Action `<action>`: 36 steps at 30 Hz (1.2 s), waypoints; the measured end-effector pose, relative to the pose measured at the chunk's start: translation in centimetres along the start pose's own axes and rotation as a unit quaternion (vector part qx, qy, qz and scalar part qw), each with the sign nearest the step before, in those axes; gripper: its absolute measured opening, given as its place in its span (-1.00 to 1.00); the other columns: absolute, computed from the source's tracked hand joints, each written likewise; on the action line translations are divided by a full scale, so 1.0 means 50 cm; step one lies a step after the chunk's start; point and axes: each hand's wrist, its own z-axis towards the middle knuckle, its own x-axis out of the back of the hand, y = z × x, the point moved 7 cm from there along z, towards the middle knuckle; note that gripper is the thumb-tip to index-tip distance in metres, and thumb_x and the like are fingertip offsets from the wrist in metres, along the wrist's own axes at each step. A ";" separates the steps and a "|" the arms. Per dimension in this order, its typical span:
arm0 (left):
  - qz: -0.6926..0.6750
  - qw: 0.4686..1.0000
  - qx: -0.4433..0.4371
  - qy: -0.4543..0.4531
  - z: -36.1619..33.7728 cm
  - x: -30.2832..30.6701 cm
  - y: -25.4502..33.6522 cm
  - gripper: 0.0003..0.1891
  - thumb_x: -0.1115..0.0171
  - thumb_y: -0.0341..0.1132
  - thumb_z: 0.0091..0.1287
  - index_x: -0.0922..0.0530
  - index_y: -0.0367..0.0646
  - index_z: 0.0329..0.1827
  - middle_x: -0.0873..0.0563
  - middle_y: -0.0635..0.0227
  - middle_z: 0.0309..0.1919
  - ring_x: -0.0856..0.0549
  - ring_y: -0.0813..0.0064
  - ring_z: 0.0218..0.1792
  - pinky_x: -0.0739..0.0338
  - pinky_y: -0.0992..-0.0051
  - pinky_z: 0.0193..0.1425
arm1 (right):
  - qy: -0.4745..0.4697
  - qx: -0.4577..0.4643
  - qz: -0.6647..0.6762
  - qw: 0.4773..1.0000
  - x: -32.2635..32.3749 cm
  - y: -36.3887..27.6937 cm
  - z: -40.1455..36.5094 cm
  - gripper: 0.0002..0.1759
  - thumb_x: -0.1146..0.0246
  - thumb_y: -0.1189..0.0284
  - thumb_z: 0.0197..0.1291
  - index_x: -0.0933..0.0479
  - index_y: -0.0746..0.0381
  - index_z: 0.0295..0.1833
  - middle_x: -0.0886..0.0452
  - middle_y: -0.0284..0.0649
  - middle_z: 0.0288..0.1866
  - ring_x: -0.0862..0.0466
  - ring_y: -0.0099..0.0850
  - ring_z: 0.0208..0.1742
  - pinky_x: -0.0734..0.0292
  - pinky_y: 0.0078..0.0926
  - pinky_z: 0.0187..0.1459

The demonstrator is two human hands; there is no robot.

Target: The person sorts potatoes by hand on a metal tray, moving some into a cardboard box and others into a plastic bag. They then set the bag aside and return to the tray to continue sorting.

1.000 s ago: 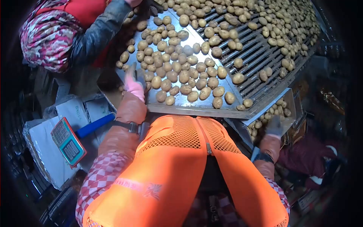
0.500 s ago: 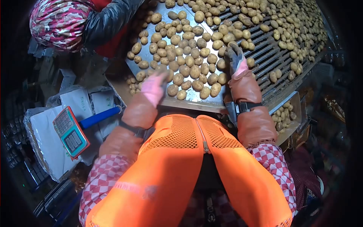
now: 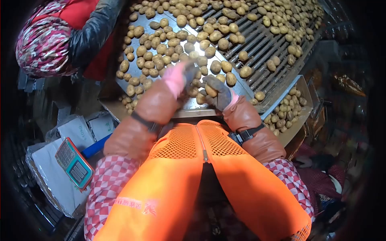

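Observation:
Potatoes point(image 3: 161, 49) are spread over a metal sorting tray point(image 3: 134, 37) in front of me. My right hand point(image 3: 220, 94), in a grey glove, is at the tray's near edge with its fingers curled round a potato point(image 3: 210, 90). Close by on the left, my left hand point(image 3: 189, 74), in a glove with a pink cuff, reaches down among the potatoes. Its fingers are blurred and partly hidden, so I cannot make out whether it grips one.
To the right, a slatted rack point(image 3: 257, 52) carries more potatoes, and a box of potatoes point(image 3: 286, 110) stands below it. A co-worker's dark sleeve point(image 3: 94, 30) is at upper left. A scale display point(image 3: 74, 164) stands beside white cartons point(image 3: 44, 160).
Both hands have come together near the tray's front edge, the left moving right and the right moving left and nearer. Potatoes there have shifted, and the right hand now holds one. My view has turned slightly.

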 end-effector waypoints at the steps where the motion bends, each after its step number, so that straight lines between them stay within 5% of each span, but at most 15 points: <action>1: 0.030 0.999 -0.008 0.031 0.052 0.004 -0.015 -0.43 -0.38 -0.13 0.36 -0.48 0.15 0.45 -0.68 -0.02 0.20 -0.67 0.02 0.19 -0.55 0.31 0.27 | 0.027 0.005 0.059 0.998 0.015 0.020 -0.002 -0.49 -0.05 0.52 0.49 -0.31 0.13 0.52 -0.56 -0.20 0.25 -0.64 -0.31 0.16 -0.67 -0.49 -0.02; 2: 0.174 0.978 -0.093 0.065 0.092 0.006 -0.024 -0.36 -0.39 -0.05 0.31 -0.45 0.16 0.46 -0.53 0.04 0.38 -0.52 -0.02 0.36 -0.44 0.19 0.41 | 0.057 -0.069 0.166 0.982 0.031 0.050 -0.017 -0.64 -0.15 0.52 0.46 -0.47 0.21 0.33 -0.57 -0.21 -0.03 -0.60 -0.53 -0.14 -0.61 -0.61 -0.21; 7: 0.308 0.939 -0.135 0.071 -0.013 -0.002 -0.142 -0.35 -0.27 0.07 0.36 -0.38 0.20 0.51 -0.37 0.14 0.51 -0.27 -0.03 0.54 0.02 -0.27 0.57 | 0.132 -0.165 0.554 0.805 0.195 0.113 -0.155 -0.69 -0.17 0.16 0.45 -0.52 0.17 0.07 -0.61 -0.25 -0.30 -0.59 -0.43 -0.48 -0.40 -0.59 -0.67; 9: 0.342 0.934 -0.087 0.057 -0.078 0.001 -0.157 -0.33 -0.30 0.03 0.33 -0.37 0.22 0.52 -0.38 0.18 0.51 -0.19 -0.05 0.58 0.02 -0.30 0.56 | 0.370 -0.113 0.469 0.794 0.296 0.089 -0.275 -0.66 -0.19 0.13 0.43 -0.52 0.16 0.08 -0.63 -0.30 -0.32 -0.59 -0.45 -0.50 -0.41 -0.64 -0.65; 11: 0.319 0.940 -0.075 0.097 -0.114 0.011 -0.175 -0.37 -0.31 0.00 0.29 -0.45 0.21 0.45 -0.46 0.22 0.43 -0.19 -0.07 0.56 0.07 -0.34 0.54 | 0.440 -0.060 -0.259 0.858 0.409 0.021 -0.399 -0.63 -0.03 0.20 0.51 -0.45 0.11 0.29 -0.60 -0.16 -0.01 -0.69 -0.24 -0.16 -0.66 -0.45 -0.19; 13: 0.306 0.941 -0.084 0.116 -0.115 0.005 -0.202 -0.37 -0.33 0.00 0.25 -0.46 0.23 0.44 -0.46 0.27 0.44 -0.19 -0.09 0.56 0.09 -0.40 0.52 | 0.601 -0.010 0.355 0.716 0.576 0.202 -0.566 -0.62 -0.07 0.30 0.51 -0.44 0.06 0.37 -0.60 -0.13 0.01 -0.66 -0.29 -0.09 -0.62 -0.36 0.04; 16: 0.248 0.963 -0.031 0.104 -0.115 0.010 -0.184 -0.41 -0.33 0.02 0.28 -0.52 0.19 0.40 -0.48 0.26 0.43 -0.14 -0.12 0.58 0.19 -0.37 0.57 | 0.654 -0.022 0.318 0.686 0.485 0.029 -0.454 -0.60 -0.11 0.39 0.50 -0.44 0.00 0.41 -0.59 -0.20 0.00 -0.60 -0.35 0.03 -0.59 -0.33 0.10; 17: 0.237 0.961 -0.014 0.144 -0.112 0.004 -0.175 -0.43 -0.32 0.02 0.28 -0.55 0.16 0.37 -0.50 0.25 0.41 -0.17 -0.11 0.57 0.20 -0.38 0.56 | 0.629 -0.023 -0.155 0.761 0.535 0.098 -0.417 -0.51 -0.11 0.17 0.49 -0.47 0.15 0.40 -0.61 -0.22 0.17 -0.65 -0.36 0.04 -0.65 -0.33 -0.04; 20: 0.277 0.954 -0.106 0.034 -0.100 -0.053 -0.088 -0.44 -0.30 -0.07 0.29 -0.49 0.18 0.39 -0.43 0.24 0.44 -0.26 -0.05 0.52 0.07 -0.33 0.54 | 0.505 -0.073 0.288 0.810 0.371 0.089 -0.133 -0.55 -0.22 0.34 0.41 -0.52 0.11 0.38 -0.55 -0.25 0.24 -0.62 -0.34 0.14 -0.56 -0.48 0.10; 21: 0.278 0.944 -0.179 -0.012 -0.100 -0.086 -0.084 -0.43 -0.31 -0.11 0.28 -0.47 0.20 0.40 -0.42 0.23 0.45 -0.28 -0.05 0.50 0.02 -0.32 0.52 | 0.430 -0.005 -0.088 0.899 0.348 0.066 -0.064 -0.46 -0.31 0.41 0.32 -0.47 0.12 0.42 -0.49 -0.15 0.38 -0.51 -0.22 0.37 -0.46 -0.33 0.34; 22: 0.278 0.945 -0.172 -0.009 -0.101 -0.081 -0.099 -0.43 -0.31 -0.11 0.28 -0.47 0.20 0.40 -0.42 0.23 0.45 -0.28 -0.05 0.50 0.02 -0.32 0.52 | 0.361 0.039 -0.509 0.780 0.272 -0.011 -0.014 -0.41 -0.36 0.18 0.28 -0.51 0.14 0.38 -0.43 0.05 0.47 -0.43 0.00 0.44 -0.34 -0.11 0.42; 30: 0.246 0.953 0.037 0.174 -0.187 0.033 -0.249 -0.43 -0.32 -0.16 0.26 -0.50 0.12 0.39 -0.47 0.23 0.40 -0.40 0.01 0.41 -0.24 -0.01 0.48 | 0.187 -0.092 -0.554 0.806 0.171 -0.007 0.133 -0.16 -0.46 0.03 0.10 -0.37 -0.03 0.49 -0.31 0.18 0.51 -0.26 0.16 0.54 -0.31 0.15 0.41; 31: 0.228 0.944 0.111 0.209 -0.192 0.051 -0.269 -0.44 -0.32 -0.16 0.27 -0.51 0.10 0.37 -0.51 0.24 0.37 -0.43 0.03 0.38 -0.26 0.01 0.47 | 0.104 -0.215 -0.667 0.705 0.073 -0.005 0.127 -0.12 -0.47 0.01 0.04 -0.35 -0.05 0.49 -0.23 0.13 0.55 -0.17 0.09 0.59 -0.21 0.34 0.41; 33: 0.226 0.936 0.108 0.247 -0.166 0.080 -0.244 -0.47 -0.34 -0.18 0.27 -0.54 0.08 0.35 -0.56 0.23 0.31 -0.45 0.08 0.38 -0.25 0.03 0.48 | -0.051 -0.175 -0.592 0.785 -0.056 -0.071 0.124 -0.08 -0.44 0.09 0.00 -0.29 -0.09 0.52 -0.23 0.06 0.48 -0.13 0.08 0.59 0.04 0.37 0.51; 36: 0.273 0.903 0.072 0.323 -0.104 0.138 -0.208 -0.47 -0.25 -0.25 0.30 -0.51 0.13 0.39 -0.51 0.27 0.37 -0.39 0.08 0.45 -0.37 0.05 0.41 | -0.122 0.014 -0.568 0.814 -0.121 -0.037 0.130 -0.19 -0.41 0.25 0.04 -0.37 -0.05 0.47 -0.25 0.06 0.47 -0.14 0.06 0.57 -0.11 0.19 0.49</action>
